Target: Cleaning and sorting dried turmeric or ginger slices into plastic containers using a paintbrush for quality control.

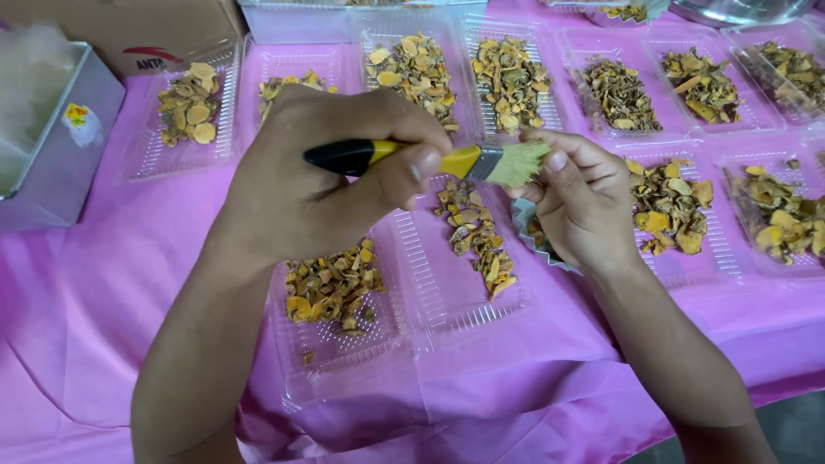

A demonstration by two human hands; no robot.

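Brush [430, 159] | axis horizontal, bristles rightward | left hand [318, 163] grips handle | right hand [580, 202] pinches bristles

The right hand [577, 204] hides its small tin [526, 230] (contents unclear).

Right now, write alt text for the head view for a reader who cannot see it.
The left hand holds a yellow-and-black brush, its bristles against the right hand, which cups a small metal dish. Below lie clear plastic trays of dried yellow-orange slices on a pink tablecloth.
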